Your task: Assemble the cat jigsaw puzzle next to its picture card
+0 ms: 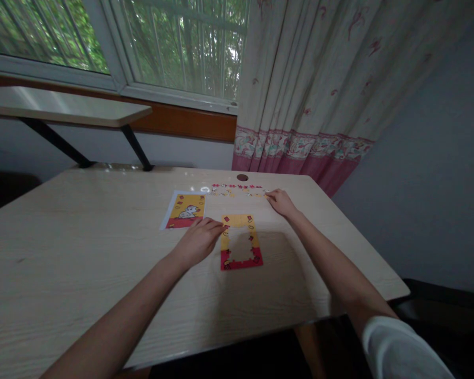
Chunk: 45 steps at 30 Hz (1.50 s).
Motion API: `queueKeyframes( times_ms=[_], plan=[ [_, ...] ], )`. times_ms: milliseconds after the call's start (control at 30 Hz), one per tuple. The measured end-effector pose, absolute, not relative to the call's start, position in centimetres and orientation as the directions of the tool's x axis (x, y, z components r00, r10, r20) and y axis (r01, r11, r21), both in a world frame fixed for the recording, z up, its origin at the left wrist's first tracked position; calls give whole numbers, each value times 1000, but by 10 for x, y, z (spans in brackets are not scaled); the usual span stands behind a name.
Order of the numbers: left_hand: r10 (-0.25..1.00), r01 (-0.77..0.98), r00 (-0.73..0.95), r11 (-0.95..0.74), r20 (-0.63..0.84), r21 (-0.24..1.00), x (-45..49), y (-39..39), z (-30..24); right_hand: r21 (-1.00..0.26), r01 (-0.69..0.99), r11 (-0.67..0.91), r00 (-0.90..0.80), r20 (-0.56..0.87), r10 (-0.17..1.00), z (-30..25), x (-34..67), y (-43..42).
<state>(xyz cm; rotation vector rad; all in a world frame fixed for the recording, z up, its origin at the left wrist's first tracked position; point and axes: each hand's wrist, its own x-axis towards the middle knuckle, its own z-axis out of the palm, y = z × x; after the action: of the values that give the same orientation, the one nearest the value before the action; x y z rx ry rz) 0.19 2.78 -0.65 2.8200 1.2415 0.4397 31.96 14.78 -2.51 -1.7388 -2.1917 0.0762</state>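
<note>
A partly filled jigsaw puzzle [256, 243] lies on the table, its yellow and red border framing a bare middle. My left hand [200, 238] is at its upper left edge, fingers close together and touching the border; the thumb is mostly hidden. Farther off to the right, my right hand [281, 202] pinches a small puzzle piece [267, 193] at the end of the rows of loose pieces. Those loose pieces [232, 186], red, white and yellow, lie along the far side. Left of the puzzle, a picture sheet [189, 204] shows a white cartoon animal on yellow and red.
The pale wooden table [82, 252] has a round cable hole [242, 178] near its back edge. A raised shelf [71, 107] stands on black supports at the back left. Behind are a barred window [181, 47] and a patterned curtain [300, 95].
</note>
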Motion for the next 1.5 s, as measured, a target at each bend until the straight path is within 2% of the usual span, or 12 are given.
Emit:
queueKeyframes(
  times_ms=[267,500,567,700,833,967,1200,1367,1433,1500],
  plan=[
    [721,717,648,-686,246,121,2,28,-6,-348,897,274,-182,273,945,-22,319,139],
    [721,712,639,-686,270,147,2,29,-9,-476,823,311,-172,313,934,-16,309,125],
    [728,712,627,-680,279,175,2,30,-11,-550,766,332,-166,330,929,-16,299,115],
    [741,696,574,-666,347,271,2,31,-11,-773,509,378,-187,329,925,-12,271,89],
    [764,635,493,-643,417,428,9,27,-4,-857,379,349,-261,263,929,-7,244,65],
    [853,558,388,-519,350,647,19,24,-2,-934,242,264,-288,191,938,-6,225,48],
    [932,444,275,-341,236,828,27,25,-9,-946,212,244,-294,176,939,-8,214,39],
    [938,406,268,-319,222,857,28,24,-8,-930,249,270,-280,198,939,-4,213,36],
    [946,375,245,-292,210,880,27,24,-8,-879,329,344,-267,263,927,-2,214,34],
    [956,323,226,-254,187,912,26,26,-9,-772,432,466,-271,381,884,-2,215,34]
  ],
)
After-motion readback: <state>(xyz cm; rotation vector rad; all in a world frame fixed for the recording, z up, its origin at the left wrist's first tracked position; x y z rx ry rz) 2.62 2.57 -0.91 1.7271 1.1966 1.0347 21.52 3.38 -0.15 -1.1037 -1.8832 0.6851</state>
